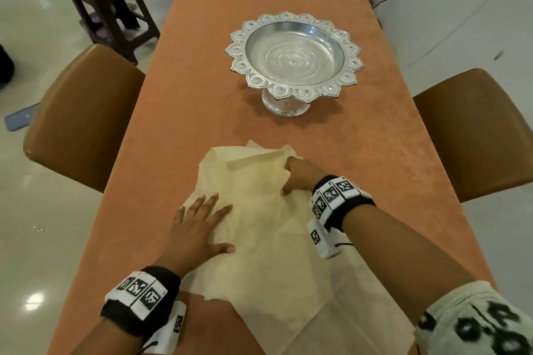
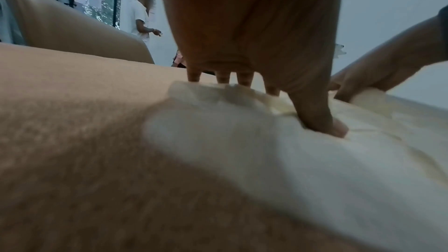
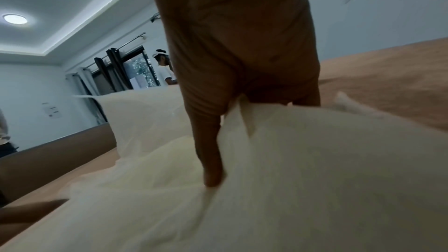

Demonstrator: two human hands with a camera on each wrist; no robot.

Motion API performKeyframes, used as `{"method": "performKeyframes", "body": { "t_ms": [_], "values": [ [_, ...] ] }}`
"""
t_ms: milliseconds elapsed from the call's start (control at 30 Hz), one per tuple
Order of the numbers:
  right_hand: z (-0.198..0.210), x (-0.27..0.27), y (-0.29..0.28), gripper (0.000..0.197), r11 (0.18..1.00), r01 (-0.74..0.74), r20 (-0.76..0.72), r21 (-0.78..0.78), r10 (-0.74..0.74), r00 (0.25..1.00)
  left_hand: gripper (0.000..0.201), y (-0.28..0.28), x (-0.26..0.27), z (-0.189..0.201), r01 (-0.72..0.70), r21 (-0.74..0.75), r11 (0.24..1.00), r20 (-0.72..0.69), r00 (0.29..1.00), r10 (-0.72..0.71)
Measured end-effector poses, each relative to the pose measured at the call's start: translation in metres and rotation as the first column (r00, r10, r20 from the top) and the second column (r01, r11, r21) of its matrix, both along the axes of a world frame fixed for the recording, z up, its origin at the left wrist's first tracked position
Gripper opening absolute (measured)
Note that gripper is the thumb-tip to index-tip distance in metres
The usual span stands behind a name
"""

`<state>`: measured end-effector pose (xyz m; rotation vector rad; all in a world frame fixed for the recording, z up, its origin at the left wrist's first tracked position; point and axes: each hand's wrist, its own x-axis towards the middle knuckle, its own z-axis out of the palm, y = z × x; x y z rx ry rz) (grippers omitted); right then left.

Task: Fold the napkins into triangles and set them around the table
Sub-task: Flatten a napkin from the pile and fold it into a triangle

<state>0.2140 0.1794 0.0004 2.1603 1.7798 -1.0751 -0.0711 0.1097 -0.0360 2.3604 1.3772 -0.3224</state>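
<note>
While the left hand [image 1: 199, 232] lay flat with fingers spread on the cream cloth napkins [image 1: 259, 228] at the near end of the orange-covered table [image 1: 375, 153], the right hand [image 1: 300, 177] pinched a raised fold farther on. Beyond stood an ornate silver pedestal bowl [image 1: 294, 57].

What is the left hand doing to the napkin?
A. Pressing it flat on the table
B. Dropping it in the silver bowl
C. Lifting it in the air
A: the left hand lies spread, fingers straight, on the napkin, which lies on the table.
</note>
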Motion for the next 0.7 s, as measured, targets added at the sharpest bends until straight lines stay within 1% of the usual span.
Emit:
{"method": "performKeyframes", "body": {
  "t_ms": [33, 67, 100, 167, 233, 300, 367, 400, 467, 500, 533, 567, 600, 633, 667, 700],
  "values": [
    [0.0, 0.0, 0.002, 0.067, 0.999, -0.033, 0.012, 0.005, 0.033, 0.999, 0.089, 0.001, 0.0, 0.003, 0.016, 0.05, 0.999, 0.022, 1.0, -0.017],
    [0.0, 0.002, 0.004, 0.06, 0.999, -0.042, 0.016, 0.019, 0.042, 0.999, 0.071, 0.005, 0.001, 0.004, 0.038, 0.112, 0.993, 0.047, 0.998, -0.044],
    [0.001, 0.005, 0.007, 0.054, 0.999, -0.032, 0.016, 0.04, 0.032, 0.999, 0.057, 0.011, 0.003, 0.005, 0.052, 0.197, 0.979, 0.062, 0.996, -0.065],
    [0.004, 0.016, 0.014, 0.045, 0.992, 0.029, -0.003, 0.12, -0.028, 1.0, 0.042, 0.028, 0.012, 0.01, 0.027, 0.332, 0.943, 0.063, 0.997, -0.05],
    [0.007, 0.028, 0.024, 0.038, 0.971, 0.132, -0.055, 0.201, -0.123, 0.991, 0.03, 0.048, 0.026, 0.021, -0.022, 0.418, 0.908, 0.077, 0.997, -0.011],
    [0.007, 0.04, 0.035, 0.034, 0.93, 0.248, -0.106, 0.271, -0.227, 0.968, 0.03, 0.069, 0.04, 0.031, -0.057, 0.447, 0.893, 0.08, 0.997, 0.024],
    [0.005, 0.051, 0.044, 0.038, 0.861, 0.372, -0.149, 0.348, -0.341, 0.928, 0.045, 0.087, 0.055, 0.038, -0.104, 0.454, 0.885, 0.109, 0.992, 0.06],
    [0.004, 0.056, 0.048, 0.038, 0.811, 0.438, -0.178, 0.388, -0.4, 0.899, 0.053, 0.092, 0.061, 0.04, -0.112, 0.46, 0.881, 0.125, 0.99, 0.061],
    [0.003, 0.065, 0.053, 0.031, 0.706, 0.546, -0.22, 0.451, -0.505, 0.835, 0.058, 0.097, 0.068, 0.038, -0.061, 0.466, 0.883, 0.151, 0.989, -0.011],
    [0.003, 0.069, 0.055, 0.026, 0.68, 0.569, -0.216, 0.462, -0.536, 0.816, 0.057, 0.096, 0.07, 0.035, -0.003, 0.456, 0.89, 0.154, 0.985, -0.076],
    [0.003, 0.071, 0.057, 0.027, 0.69, 0.568, -0.195, 0.449, -0.544, 0.816, 0.055, 0.094, 0.071, 0.03, 0.065, 0.439, 0.896, 0.148, 0.978, -0.144],
    [0.004, 0.071, 0.056, 0.036, 0.741, 0.532, -0.142, 0.41, -0.524, 0.84, 0.055, 0.089, 0.073, 0.023, 0.131, 0.411, 0.902, 0.132, 0.971, -0.201],
    [0.006, 0.07, 0.053, 0.051, 0.814, 0.451, -0.044, 0.366, -0.469, 0.882, 0.054, 0.084, 0.074, 0.016, 0.189, 0.363, 0.913, 0.095, 0.967, -0.238],
    [0.009, 0.069, 0.046, 0.063, 0.876, 0.331, 0.087, 0.35, -0.383, 0.92, 0.054, 0.08, 0.075, 0.009, 0.223, 0.288, 0.931, 0.05, 0.968, -0.247],
    [0.012, 0.067, 0.036, 0.071, 0.907, 0.191, 0.221, 0.376, -0.288, 0.932, 0.057, 0.075, 0.076, 0.004, 0.228, 0.213, 0.95, 0.018, 0.971, -0.237],
    [0.015, 0.065, 0.025, 0.076, 0.9, 0.038, 0.331, 0.434, -0.199, 0.922, 0.062, 0.072, 0.077, 0.0, 0.215, 0.163, 0.963, 0.001, 0.976, -0.218]
  ]
}}
